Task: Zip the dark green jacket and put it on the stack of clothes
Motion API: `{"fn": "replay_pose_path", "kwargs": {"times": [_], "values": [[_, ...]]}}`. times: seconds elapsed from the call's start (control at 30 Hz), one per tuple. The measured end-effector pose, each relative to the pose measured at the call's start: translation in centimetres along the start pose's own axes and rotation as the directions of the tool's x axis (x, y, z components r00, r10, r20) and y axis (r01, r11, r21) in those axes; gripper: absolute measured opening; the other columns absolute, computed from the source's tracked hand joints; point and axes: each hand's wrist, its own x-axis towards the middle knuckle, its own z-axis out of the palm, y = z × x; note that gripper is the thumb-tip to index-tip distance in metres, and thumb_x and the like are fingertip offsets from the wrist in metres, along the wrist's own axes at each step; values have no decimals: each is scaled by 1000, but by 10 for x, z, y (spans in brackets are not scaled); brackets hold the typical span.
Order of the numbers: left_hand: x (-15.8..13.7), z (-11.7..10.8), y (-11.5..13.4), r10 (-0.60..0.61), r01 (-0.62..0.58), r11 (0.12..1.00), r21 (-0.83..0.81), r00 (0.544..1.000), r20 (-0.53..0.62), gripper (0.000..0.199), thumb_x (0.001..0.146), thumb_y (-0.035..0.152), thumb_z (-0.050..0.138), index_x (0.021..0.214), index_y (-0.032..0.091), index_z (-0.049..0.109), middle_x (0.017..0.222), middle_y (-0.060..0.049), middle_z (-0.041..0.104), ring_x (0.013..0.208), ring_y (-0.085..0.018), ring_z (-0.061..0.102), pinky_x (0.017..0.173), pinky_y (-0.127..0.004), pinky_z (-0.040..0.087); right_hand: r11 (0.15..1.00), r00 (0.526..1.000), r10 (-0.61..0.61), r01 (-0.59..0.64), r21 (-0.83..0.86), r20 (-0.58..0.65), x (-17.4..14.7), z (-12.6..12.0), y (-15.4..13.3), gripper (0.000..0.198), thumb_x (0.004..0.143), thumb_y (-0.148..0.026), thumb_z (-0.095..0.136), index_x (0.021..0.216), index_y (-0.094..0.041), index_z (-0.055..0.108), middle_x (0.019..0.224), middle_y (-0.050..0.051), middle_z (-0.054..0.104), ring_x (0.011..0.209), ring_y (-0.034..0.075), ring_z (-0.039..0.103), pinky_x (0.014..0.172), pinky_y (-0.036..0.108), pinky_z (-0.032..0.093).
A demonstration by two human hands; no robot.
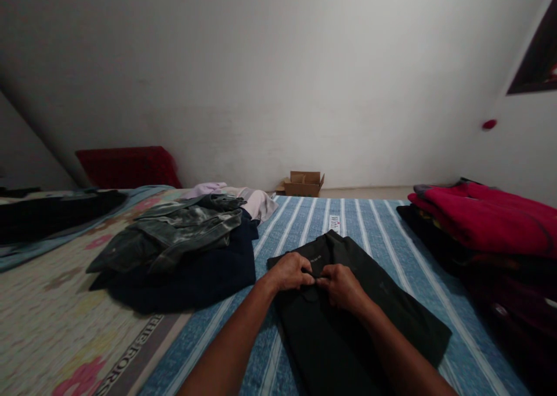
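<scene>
A dark, nearly black garment (pixel 383 303) lies partly folded on the blue striped bed cover, its far end narrowing to a point; its exact kind is hard to make out. Near its upper middle, small pale marks show on the cloth. My left hand (pixel 292 271) pinches the fabric from the left, fingers curled. Facing it from the right, my right hand (pixel 342 286) also grips the cloth, its fingertips almost touching those of the left. Both hands rest on the garment, and the bit of cloth between the fingertips is mostly hidden.
Left of the garment stands a pile of grey and navy clothes (pixel 183 251). Red and dark folded clothes (pixel 487 216) are stacked at the right. Behind the blue striped cover (pixel 278 228), an open cardboard box (pixel 303 184) sits by the wall. A red object (pixel 128 167) is at far left.
</scene>
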Motion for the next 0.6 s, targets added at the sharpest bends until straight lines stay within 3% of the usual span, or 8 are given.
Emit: {"fn": "replay_pose_path", "kwargs": {"times": [0.23,0.33,0.6], "values": [[1,4,0,-24,26,999,28,998,-57,19,70,29,56,77,16,67,65,2,63,52,-10,56,54,-19,38,998,999,-9,6,-63,-52,0,2,-2,17,81,-27,52,72,-20,64,60,0,64,57,12,59,50,20,31],[-1,5,4,-25,28,999,34,995,-101,19,66,26,59,79,17,68,77,0,67,65,-13,60,61,-20,41,996,998,-7,3,-84,-56,0,1,-3,16,80,-27,53,73,-20,65,65,0,66,64,13,61,51,20,31],[-16,12,14,2,-10,999,-32,971,-240,43,61,20,63,105,18,64,105,-3,66,97,-21,59,86,-25,43,991,986,-63,44,-123,-152,-10,-1,-9,32,80,-32,55,110,-24,62,96,4,70,91,19,63,67,24,38]]}}
